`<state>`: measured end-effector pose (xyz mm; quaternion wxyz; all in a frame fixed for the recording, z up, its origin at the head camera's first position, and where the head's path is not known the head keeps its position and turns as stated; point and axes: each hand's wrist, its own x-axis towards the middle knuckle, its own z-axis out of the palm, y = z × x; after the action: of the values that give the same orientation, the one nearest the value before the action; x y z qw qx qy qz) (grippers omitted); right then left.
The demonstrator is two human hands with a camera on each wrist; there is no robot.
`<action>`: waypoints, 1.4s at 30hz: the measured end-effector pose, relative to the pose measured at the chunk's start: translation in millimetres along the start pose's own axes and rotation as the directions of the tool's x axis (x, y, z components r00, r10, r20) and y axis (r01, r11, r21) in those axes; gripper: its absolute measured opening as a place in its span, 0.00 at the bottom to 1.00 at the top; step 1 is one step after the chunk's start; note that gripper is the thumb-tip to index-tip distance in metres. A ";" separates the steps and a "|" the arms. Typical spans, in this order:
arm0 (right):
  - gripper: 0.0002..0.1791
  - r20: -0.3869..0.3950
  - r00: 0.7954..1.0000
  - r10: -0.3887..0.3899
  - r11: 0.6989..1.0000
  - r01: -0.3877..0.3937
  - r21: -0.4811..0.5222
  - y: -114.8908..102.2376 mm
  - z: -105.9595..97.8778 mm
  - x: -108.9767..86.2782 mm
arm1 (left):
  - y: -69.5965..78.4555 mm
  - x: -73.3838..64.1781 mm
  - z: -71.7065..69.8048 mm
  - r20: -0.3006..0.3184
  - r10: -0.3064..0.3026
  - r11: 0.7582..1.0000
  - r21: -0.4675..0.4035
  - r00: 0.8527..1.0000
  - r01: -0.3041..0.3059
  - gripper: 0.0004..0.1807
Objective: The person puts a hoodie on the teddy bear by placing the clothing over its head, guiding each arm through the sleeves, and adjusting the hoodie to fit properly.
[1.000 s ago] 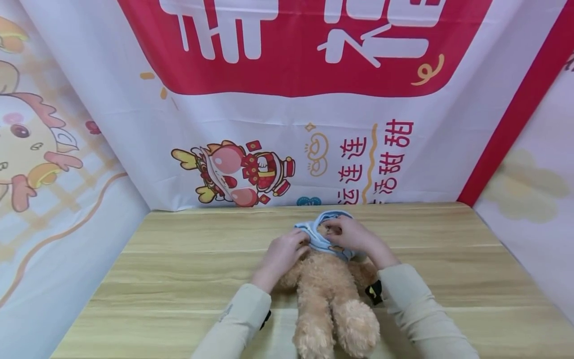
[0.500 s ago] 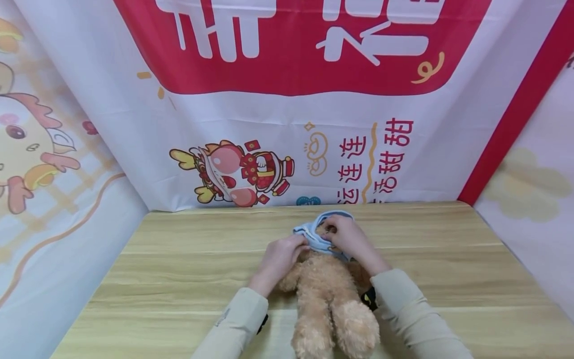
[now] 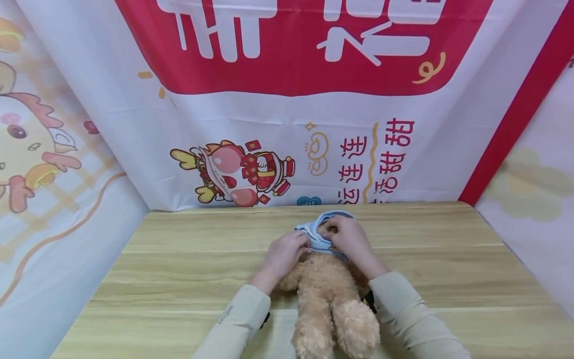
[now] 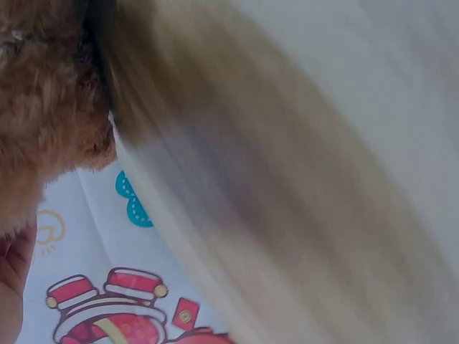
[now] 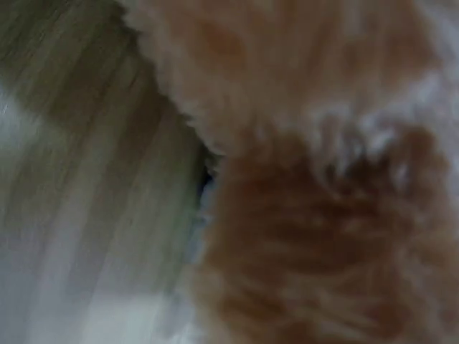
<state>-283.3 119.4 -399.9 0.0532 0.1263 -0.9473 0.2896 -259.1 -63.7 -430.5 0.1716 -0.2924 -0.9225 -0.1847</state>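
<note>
A light-brown plush bear (image 3: 324, 279) lies on the table with its legs pointing toward me. Light-blue clothing (image 3: 319, 243) is bunched around its head end, and a bit of brown fur shows through an opening. My left hand (image 3: 283, 255) pinches the clothing's left edge. On the other side, my right hand (image 3: 352, 240) grips the cloth at the opening with bent fingers. The left wrist view catches part of the left hand (image 4: 10, 287) below brown fur (image 4: 43, 107). Only blurred fur (image 5: 287, 236) and tabletop fill the right wrist view; the right hand is hidden there.
The wood-grain table (image 3: 188, 284) extends to both sides of the bear. A printed white and red banner (image 3: 269, 112) hangs along its back edge. Patterned cloth walls (image 3: 58, 234) stand at left and right. Dark wrist straps (image 3: 369, 300) show by the sleeves.
The right forearm has shifted slightly inward, and the right fingers have moved a little at the opening. The left hand keeps its hold on the clothing. The bear stays nearly in place.
</note>
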 end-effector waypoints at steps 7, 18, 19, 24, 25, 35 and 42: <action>0.05 -0.122 0.993 -0.010 0.996 -0.002 -0.094 -0.2 1.6 3.5 | 0.1 -0.2 -5.3 0.075 0.038 0.990 0.131 0.996 -0.048 0.08; 0.06 -0.202 0.979 -0.033 0.998 0.021 -0.061 6.7 0.3 9.9 | -8.0 -4.0 -7.3 0.223 -0.082 0.993 0.107 0.971 0.060 0.06; 0.07 -0.191 0.980 -0.059 0.996 0.045 -0.075 5.5 0.6 9.5 | -8.9 -4.4 -6.6 0.224 -0.097 0.992 0.098 0.970 0.077 0.06; 0.13 -0.094 0.990 -0.104 0.995 0.103 -0.018 3.9 0.8 7.8 | -11.5 -4.5 -4.8 0.210 -0.152 0.988 0.046 0.966 0.146 0.09; 0.14 -0.074 0.993 -0.095 0.995 0.097 0.023 4.9 -0.3 6.5 | -11.5 -4.5 -4.8 0.213 -0.160 0.987 0.036 0.964 0.156 0.10; 0.07 -0.001 1.000 0.029 0.989 -0.029 0.143 26.5 -19.4 -28.1 | -8.5 -6.7 -8.4 0.304 -0.254 0.961 -0.033 0.918 0.276 0.23; 0.11 0.136 0.990 0.023 0.979 -0.050 0.199 29.9 -12.4 -43.9 | -3.5 -10.3 -8.3 0.308 -0.265 0.959 -0.012 0.914 0.282 0.26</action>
<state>-248.9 159.4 -413.3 -0.0284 0.1326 -0.9166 0.3760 -251.5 -74.9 -428.4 -0.0080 -0.1901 -0.9640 -0.1857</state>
